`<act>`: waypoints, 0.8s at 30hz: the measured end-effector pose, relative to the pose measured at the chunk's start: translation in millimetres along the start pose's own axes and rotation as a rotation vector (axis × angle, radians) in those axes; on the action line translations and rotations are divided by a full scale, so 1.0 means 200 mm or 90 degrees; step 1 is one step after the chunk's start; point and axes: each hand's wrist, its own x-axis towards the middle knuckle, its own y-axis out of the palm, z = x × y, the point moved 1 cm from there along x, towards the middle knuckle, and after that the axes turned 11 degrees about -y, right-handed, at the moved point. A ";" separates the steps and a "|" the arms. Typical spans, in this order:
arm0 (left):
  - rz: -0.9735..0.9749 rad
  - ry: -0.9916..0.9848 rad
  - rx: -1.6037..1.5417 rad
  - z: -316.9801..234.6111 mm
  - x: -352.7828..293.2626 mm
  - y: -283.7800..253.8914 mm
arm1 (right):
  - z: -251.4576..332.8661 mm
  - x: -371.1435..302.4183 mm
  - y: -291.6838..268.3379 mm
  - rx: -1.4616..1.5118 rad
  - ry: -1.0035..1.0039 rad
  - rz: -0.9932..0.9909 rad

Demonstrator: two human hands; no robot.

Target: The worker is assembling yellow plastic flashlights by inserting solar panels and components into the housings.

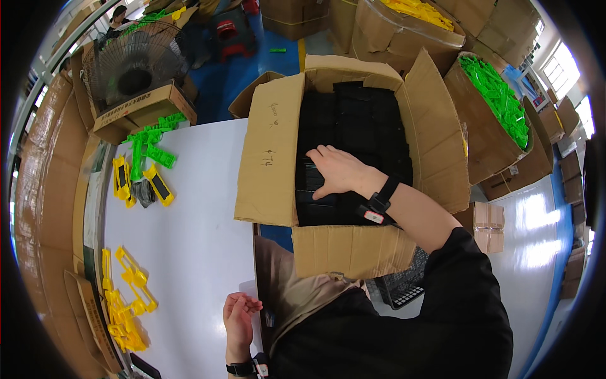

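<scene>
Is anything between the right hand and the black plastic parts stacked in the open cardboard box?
Nothing visible. The right hand already rests on the stacked black plastic parts inside the open brown cardboard box, whose flaps are folded outward. The left hand is curled at the white table edge, apart.

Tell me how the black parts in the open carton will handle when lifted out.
The black parts look like flat moulded plastic, so probably stiff and light. They sit tightly stacked in the carton, so one may drag its neighbours. The right hand rests on them with fingers spread; a smooth surface might slip.
</scene>
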 end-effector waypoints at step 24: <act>0.108 0.861 1.379 -0.48 0.74 1.33 | -0.22 -0.25 -0.06 0.343 0.106 -0.303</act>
